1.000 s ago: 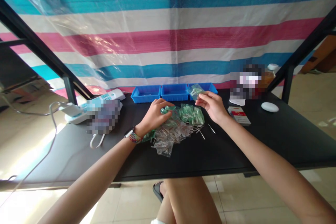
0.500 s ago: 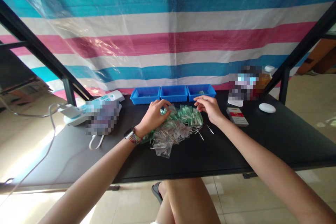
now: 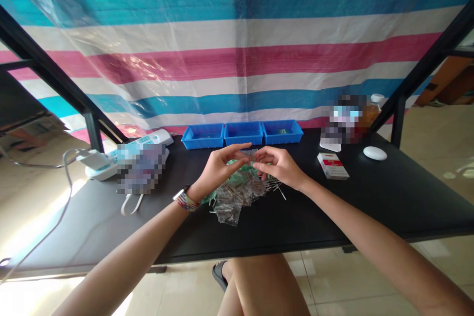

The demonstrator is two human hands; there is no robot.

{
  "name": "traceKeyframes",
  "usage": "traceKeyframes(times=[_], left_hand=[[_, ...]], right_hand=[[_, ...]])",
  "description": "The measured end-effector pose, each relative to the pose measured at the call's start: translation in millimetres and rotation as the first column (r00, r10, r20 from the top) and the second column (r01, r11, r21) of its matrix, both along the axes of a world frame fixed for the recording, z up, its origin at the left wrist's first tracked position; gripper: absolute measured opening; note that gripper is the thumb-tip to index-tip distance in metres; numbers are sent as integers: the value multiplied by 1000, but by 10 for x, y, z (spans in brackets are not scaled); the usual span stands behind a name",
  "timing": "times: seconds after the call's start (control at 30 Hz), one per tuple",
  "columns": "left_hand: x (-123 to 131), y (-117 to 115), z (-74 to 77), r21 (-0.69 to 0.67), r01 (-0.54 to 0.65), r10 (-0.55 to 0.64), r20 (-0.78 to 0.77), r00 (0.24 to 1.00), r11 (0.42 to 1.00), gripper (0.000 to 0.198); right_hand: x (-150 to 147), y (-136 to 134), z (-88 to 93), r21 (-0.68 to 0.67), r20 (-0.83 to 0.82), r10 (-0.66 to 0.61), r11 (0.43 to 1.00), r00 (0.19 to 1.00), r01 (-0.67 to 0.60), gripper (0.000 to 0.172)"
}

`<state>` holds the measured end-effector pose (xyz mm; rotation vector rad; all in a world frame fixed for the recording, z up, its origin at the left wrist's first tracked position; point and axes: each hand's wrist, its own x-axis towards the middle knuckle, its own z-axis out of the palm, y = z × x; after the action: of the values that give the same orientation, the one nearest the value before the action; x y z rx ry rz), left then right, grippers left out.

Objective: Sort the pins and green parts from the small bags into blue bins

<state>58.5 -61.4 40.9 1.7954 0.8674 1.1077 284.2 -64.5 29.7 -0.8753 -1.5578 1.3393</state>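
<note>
A heap of small clear and green plastic packets [image 3: 229, 202] lies on the black table, with thin metal pins [image 3: 274, 185] poking out at its right. Over the heap, my left hand [image 3: 224, 165] has its index finger stretched out, and its fingers and thumb are round the left side of a clear packet [image 3: 251, 154]. Facing it, my right hand [image 3: 279, 165] pinches at the packet's right side; the fingertips of both hands nearly meet. Behind them stand a left blue tray [image 3: 203, 143], a middle blue tray [image 3: 243, 140] and a right blue tray [image 3: 283, 139] with small pieces inside.
On the left are a power strip [image 3: 159, 137] with a plugged-in charger [image 3: 92, 159] and a blurred item with a white loop [image 3: 132, 205]. At the right lie a red and white box [image 3: 332, 166], a white oval object [image 3: 375, 153] and a bottle [image 3: 375, 106].
My right hand has moved left, from the heap's right edge to my left hand. The loose pin that lay near my right wrist no longer shows there. Both hands now meet at the packet.
</note>
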Motion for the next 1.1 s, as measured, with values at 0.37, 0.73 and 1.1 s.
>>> traceKeyframes(times=[0.37, 0.73, 1.1], left_hand=[[-34, -25, -19, -68, -24, 13, -166, 986, 997, 69], [-66, 155, -93, -173, -96, 112, 90, 990, 980, 43], [-429, 528, -176, -408, -467, 616, 434, 657, 785, 41]], right_hand=[[-5, -36, -58, 347, 103, -119, 935, 988, 77, 22], [95, 104, -158, 644, 175, -295, 756, 939, 117, 30], [253, 302, -343, 638, 469, -468, 766, 749, 79, 15]])
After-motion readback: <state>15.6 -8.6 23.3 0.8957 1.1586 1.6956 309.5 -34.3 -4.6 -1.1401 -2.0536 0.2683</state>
